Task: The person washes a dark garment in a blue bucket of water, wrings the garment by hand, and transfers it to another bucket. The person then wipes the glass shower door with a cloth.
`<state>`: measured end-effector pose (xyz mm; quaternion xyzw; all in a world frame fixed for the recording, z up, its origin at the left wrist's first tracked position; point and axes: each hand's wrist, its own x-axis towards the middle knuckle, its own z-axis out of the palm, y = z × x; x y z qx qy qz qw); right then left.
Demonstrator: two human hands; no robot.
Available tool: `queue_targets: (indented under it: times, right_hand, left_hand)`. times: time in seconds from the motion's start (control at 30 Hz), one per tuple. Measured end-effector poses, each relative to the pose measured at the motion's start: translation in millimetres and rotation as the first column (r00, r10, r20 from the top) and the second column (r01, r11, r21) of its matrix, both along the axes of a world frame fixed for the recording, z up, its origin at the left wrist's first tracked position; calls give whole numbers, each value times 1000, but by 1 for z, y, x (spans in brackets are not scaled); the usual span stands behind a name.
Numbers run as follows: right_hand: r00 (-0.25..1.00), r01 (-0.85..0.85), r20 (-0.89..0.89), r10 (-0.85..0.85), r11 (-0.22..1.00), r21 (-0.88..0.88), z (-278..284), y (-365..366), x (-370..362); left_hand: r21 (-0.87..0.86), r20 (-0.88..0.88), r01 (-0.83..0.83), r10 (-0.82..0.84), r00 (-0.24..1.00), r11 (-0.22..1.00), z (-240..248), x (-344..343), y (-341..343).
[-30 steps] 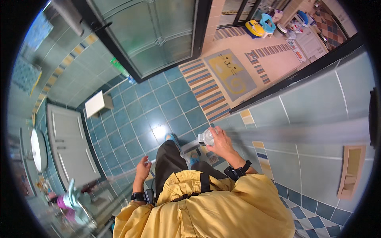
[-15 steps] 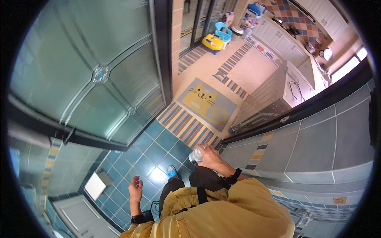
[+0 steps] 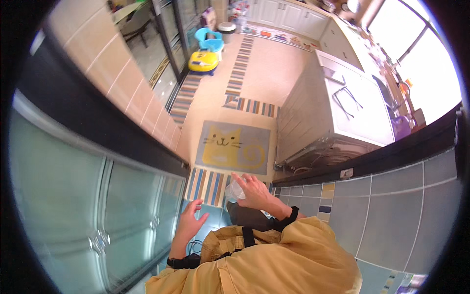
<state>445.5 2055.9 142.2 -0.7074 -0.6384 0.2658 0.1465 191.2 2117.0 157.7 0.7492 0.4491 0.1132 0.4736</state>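
Note:
My right hand [image 3: 257, 192] is closed round a small transparent cup-like container [image 3: 235, 191] at its left side; the palm and fingers cover part of it. I cannot tell if anything is inside. My left hand [image 3: 190, 221] hangs lower and to the left, fingers apart and slightly curled, holding nothing. It is nearest the frosted glass door [image 3: 132, 210]. Both hands are in front of my body, over blue floor tiles and a striped tile doorway strip [image 3: 208, 186].
Ahead lies a grey mat with a yellow cat [image 3: 232, 147]. Right of it stands a white-topped appliance [image 3: 362, 105] with a dark wire-like item on top. Far left are a yellow toy case [image 3: 203, 61] and a blue child's chair [image 3: 210, 41]. A tiled wall [image 3: 391, 206] runs along my right.
My view has turned and moved forward to the doorway, so the mat and kitchen lie straight ahead. My left hand has risen and spread its fingers; my right still holds the transparent container.

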Motion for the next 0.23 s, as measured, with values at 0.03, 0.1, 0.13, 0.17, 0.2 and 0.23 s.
queue_targets:
  times: [0.03, 0.1, 0.13, 0.17, 0.2, 0.23]
  right_hand:
    - [1000, 28, -4, -28, 1000, 7, 3, 17, 11]
    - [999, 6, -36, -7, 999, -36, 13, 46, 25]
    - [999, 22, -32, -22, 1000, -6, 18, 68, 41]
    - [999, 41, -25, -41, 999, 4, 22, 89, 53]
    - [999, 30, -19, -30, 999, 34, 25, 109, 64]
    - [1000, 14, -21, -13, 999, 46, 24, 113, 65]
  left_hand:
    - [-10, -21, 78, -79, 997, 997, -1, 18, 19]
    - [3, -62, 291, -290, 955, 957, -1, 59, 61]
    - [21, -96, 342, -338, 936, 940, 4, 85, 85]
    - [46, -131, 380, -372, 919, 924, 9, 110, 108]
    - [76, -169, 420, -403, 899, 905, 11, 128, 126]
    - [84, -208, 454, -429, 879, 887, 8, 133, 131]
